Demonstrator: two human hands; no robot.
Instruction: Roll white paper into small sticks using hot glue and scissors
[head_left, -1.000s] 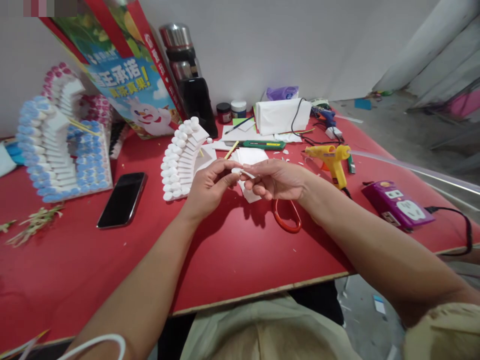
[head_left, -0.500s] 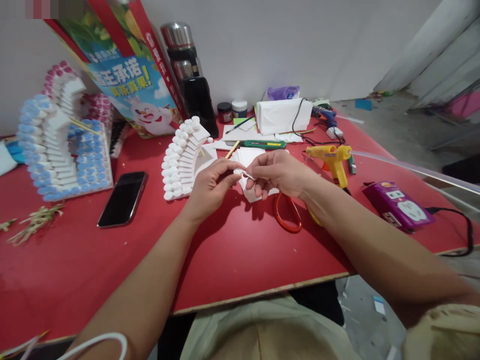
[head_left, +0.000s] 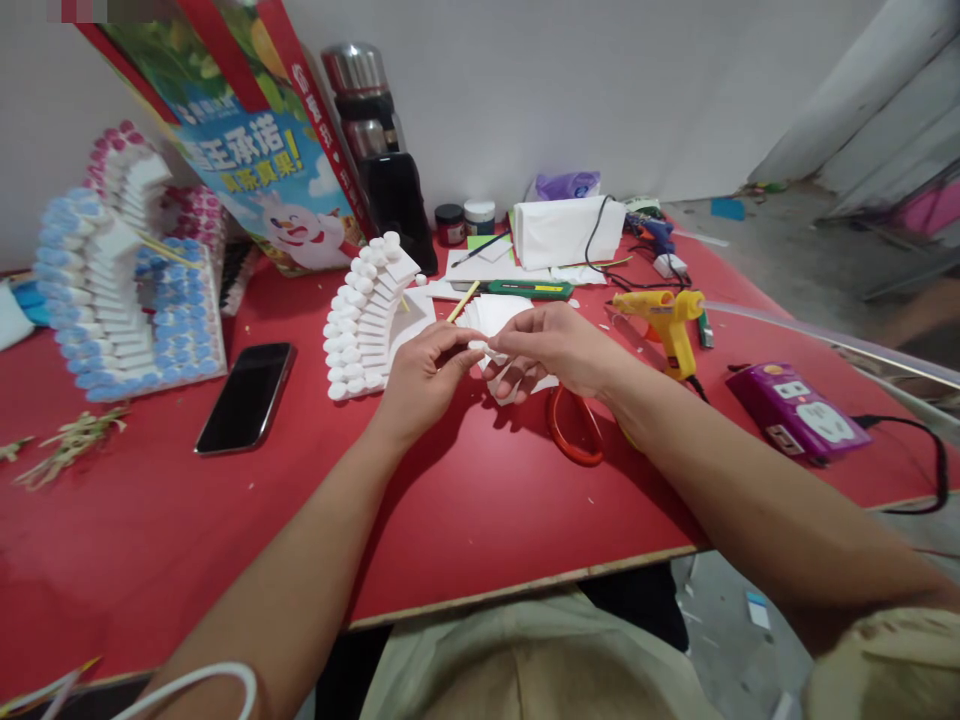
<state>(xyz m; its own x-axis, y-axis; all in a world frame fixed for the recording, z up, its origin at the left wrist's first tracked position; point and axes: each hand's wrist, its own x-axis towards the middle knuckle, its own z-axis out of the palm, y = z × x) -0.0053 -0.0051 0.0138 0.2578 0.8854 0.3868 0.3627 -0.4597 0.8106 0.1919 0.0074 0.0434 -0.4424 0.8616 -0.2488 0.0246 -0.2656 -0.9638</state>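
Note:
My left hand (head_left: 431,375) pinches one end of a small white paper roll (head_left: 477,346) between thumb and fingers. At its other end, my right hand (head_left: 551,345) pinches too, with its lower fingers loosely curled. The fingers cover part of the roll. Under my hands lie several white paper sheets (head_left: 499,312). Left of them stands a curved, stair-like white model (head_left: 358,320) edged with rounded white pieces. Red-handled scissors (head_left: 576,440) lie just below my right hand, partly hidden by it.
A yellow glue gun (head_left: 667,320) and a purple power box (head_left: 799,410) are on the right. Behind lie a green cutter knife (head_left: 525,289) and paint jars (head_left: 478,217). To the left are a phone (head_left: 245,398), a blue-and-white model (head_left: 112,300) and a tall printed bag (head_left: 255,150).
The fingers of both hands have shifted slightly around the roll, and the loose strip at its right end shows less. Everything else on the table stays put.

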